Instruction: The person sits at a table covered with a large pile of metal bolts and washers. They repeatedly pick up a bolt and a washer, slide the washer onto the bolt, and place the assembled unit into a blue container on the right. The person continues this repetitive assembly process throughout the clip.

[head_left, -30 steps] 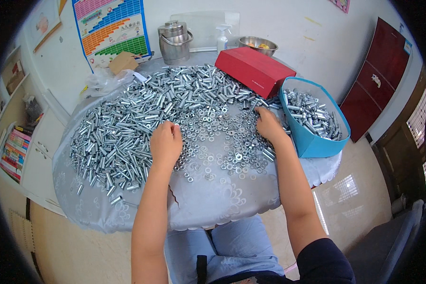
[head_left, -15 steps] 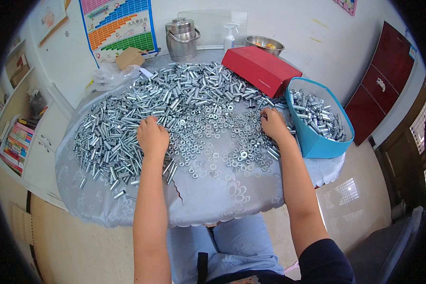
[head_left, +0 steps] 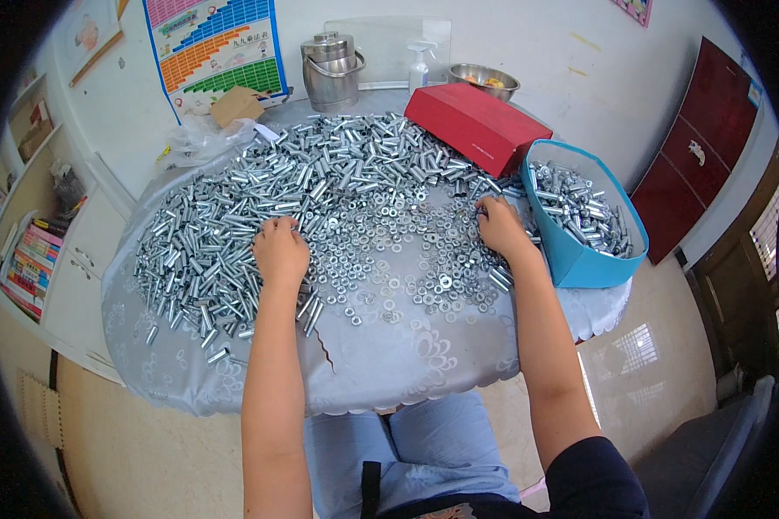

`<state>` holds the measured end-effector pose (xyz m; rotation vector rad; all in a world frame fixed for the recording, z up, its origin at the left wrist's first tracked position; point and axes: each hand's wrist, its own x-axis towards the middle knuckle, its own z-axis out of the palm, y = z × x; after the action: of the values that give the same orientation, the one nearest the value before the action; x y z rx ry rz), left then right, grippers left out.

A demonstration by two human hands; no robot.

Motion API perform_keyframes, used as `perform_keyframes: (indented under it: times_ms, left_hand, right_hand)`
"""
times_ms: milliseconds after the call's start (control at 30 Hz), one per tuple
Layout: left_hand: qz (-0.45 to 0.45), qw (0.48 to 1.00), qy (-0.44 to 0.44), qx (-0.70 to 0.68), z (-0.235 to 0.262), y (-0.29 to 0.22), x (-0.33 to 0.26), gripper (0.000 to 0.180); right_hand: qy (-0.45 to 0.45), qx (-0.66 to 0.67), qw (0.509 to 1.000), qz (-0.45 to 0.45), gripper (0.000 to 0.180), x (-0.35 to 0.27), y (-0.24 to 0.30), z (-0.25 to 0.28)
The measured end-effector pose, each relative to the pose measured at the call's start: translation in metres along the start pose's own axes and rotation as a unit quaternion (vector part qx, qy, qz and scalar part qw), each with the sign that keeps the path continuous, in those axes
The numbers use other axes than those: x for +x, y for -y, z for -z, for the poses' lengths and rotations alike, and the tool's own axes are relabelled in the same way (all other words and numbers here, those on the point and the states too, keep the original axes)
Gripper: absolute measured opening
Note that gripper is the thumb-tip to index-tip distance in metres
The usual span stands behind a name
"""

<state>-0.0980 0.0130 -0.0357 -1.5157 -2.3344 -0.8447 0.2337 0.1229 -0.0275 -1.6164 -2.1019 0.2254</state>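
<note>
A big heap of silver metal sleeves (head_left: 320,182) covers the far and left part of a round table with a grey cloth (head_left: 381,363). Small washers and nuts (head_left: 407,259) lie scattered in the middle. My left hand (head_left: 280,251) rests knuckles-up on the sleeves at the heap's near edge, fingers curled into them. My right hand (head_left: 499,227) lies on the washers just left of a blue bin (head_left: 580,259) that holds several sleeves. Whether either hand pinches a piece is hidden under the fingers.
A red box (head_left: 476,125) lies behind the bin. At the far edge stand a steel pot (head_left: 331,59), a spray bottle (head_left: 420,65), a metal bowl (head_left: 483,80) and a cardboard piece (head_left: 236,105). Shelves with books (head_left: 26,259) are left; a dark red cabinet (head_left: 710,147) right.
Both hands have shifted slightly farther onto the table, the left one into the sleeve heap. The view has tilted a little, so the table sits lower in the picture.
</note>
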Motion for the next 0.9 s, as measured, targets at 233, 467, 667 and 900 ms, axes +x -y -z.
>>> perform_keyframes:
  times_ms: [233,467,667,900]
  left_hand:
    - [-0.012,0.999,0.037,-0.038,-0.005,0.003,0.003,0.019]
    - [0.049,0.994,0.079,-0.060,0.003,-0.007,0.002,0.019]
    - [0.040,0.995,0.068,-0.059,0.001,-0.008,-0.001,0.023]
    - [0.041,0.994,0.101,-0.013,0.004,-0.024,0.000,0.031]
  right_hand:
    - [0.002,-0.008,1.000,-0.002,0.024,-0.001,0.002,0.001]
    - [-0.017,0.040,0.999,0.027,0.020,0.002,-0.002,0.002]
    - [-0.063,0.191,0.975,0.097,0.021,-0.002,0.021,0.014]
    - [-0.078,0.253,0.953,0.149,0.023,-0.007,0.039,0.016]
